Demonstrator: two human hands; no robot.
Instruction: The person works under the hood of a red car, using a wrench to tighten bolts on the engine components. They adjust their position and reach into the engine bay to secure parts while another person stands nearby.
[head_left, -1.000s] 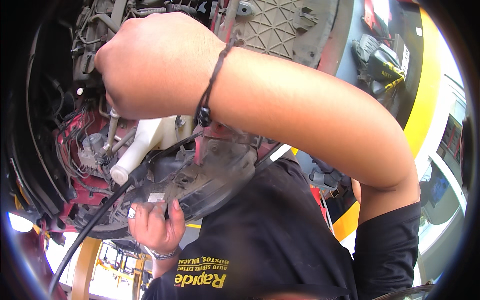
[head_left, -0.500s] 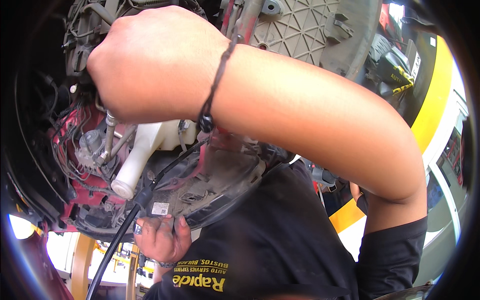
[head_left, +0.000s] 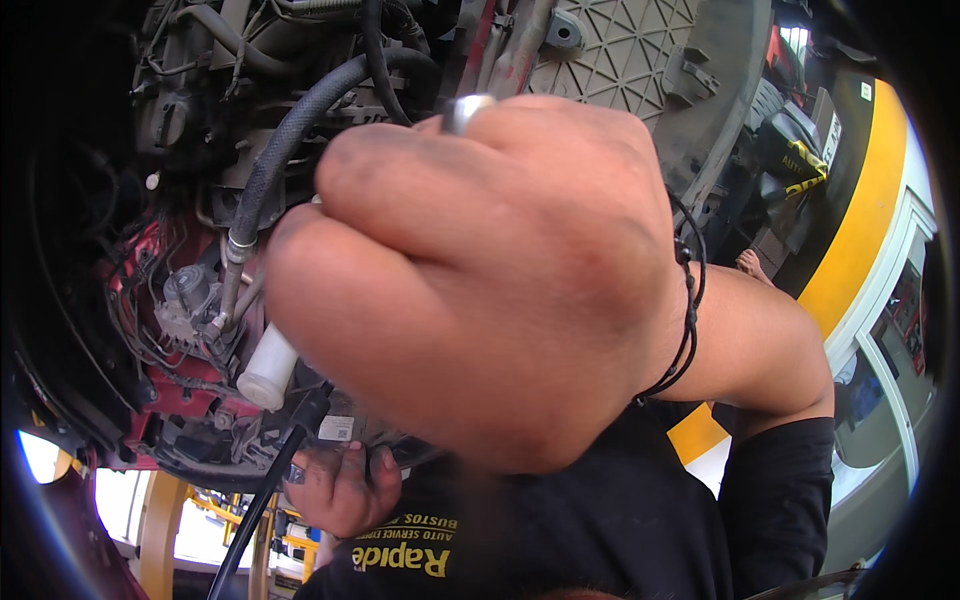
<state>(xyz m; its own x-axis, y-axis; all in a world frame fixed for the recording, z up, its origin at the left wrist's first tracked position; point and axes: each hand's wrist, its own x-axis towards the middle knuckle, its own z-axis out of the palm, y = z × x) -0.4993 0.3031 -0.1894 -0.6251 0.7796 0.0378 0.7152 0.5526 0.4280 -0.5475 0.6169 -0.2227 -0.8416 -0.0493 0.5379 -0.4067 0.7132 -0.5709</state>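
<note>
My right hand (head_left: 480, 270) is a large, blurred fist in the middle of the view, raised over the engine bay. Its fingers are curled in, and a shiny silver piece (head_left: 470, 112) shows at its upper edge. Whether that is a ring or part of a held object I cannot tell. My left hand (head_left: 345, 490) rests at the near edge of the dark front panel (head_left: 215, 470), its fingers apart and nothing visible in them. Beside it a slanting black rod (head_left: 265, 510) runs up into the bay. A white reservoir neck (head_left: 268, 372) is partly hidden behind the fist.
A thick braided hose (head_left: 275, 140) curves across the bay above a metal block with pipes (head_left: 188, 295). A ribbed grey panel (head_left: 620, 45) lies at the far side. At the right, bare fingers or toes (head_left: 752, 265) show near a yellow stripe (head_left: 860, 215).
My right hand has come back from the far left toward the middle and turned, uncovering the braided hose. My left hand has shifted slightly right and down at the panel edge.
</note>
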